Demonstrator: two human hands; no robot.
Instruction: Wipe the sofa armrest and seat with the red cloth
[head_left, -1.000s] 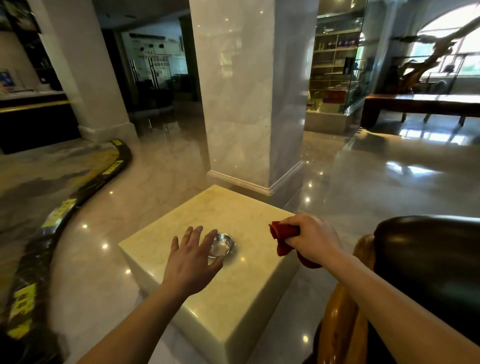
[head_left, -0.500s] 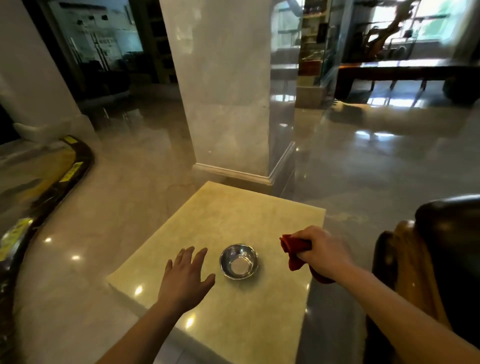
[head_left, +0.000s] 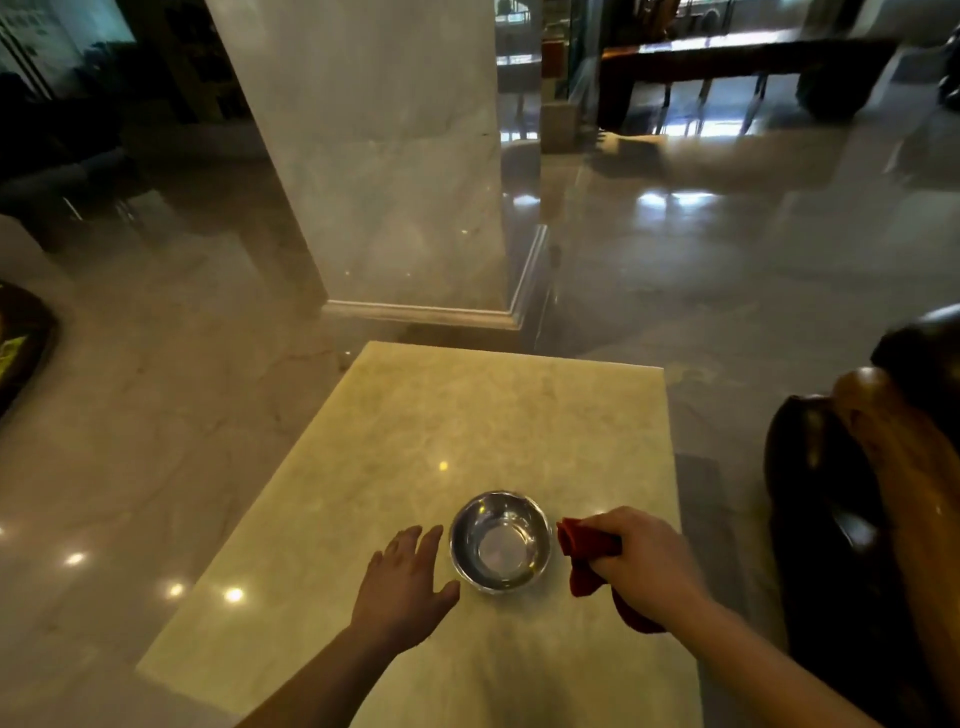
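Note:
My right hand (head_left: 647, 564) is closed around the bunched red cloth (head_left: 584, 551), which sticks out toward a small steel bowl (head_left: 500, 540) and hangs below my wrist. The bowl stands on a cream marble block table (head_left: 467, 426), and some clear liquid seems to lie in its bottom. My left hand (head_left: 402, 584) hovers flat with fingers apart just left of the bowl, holding nothing. The sofa shows at the right edge: a carved wooden armrest (head_left: 893, 457) and dark leather upholstery (head_left: 924, 338) behind it.
A large marble pillar (head_left: 384, 156) rises just beyond the table. Glossy marble floor (head_left: 727, 270) spreads all around. A long dark wooden bench (head_left: 727, 57) stands far back on the right. A black and yellow curved object (head_left: 21, 343) lies at the left edge.
The view has tilted down and shifted, so the table and bowl sit lower in frame. My right hand with the cloth has come close beside the bowl; my left hand stays left of it.

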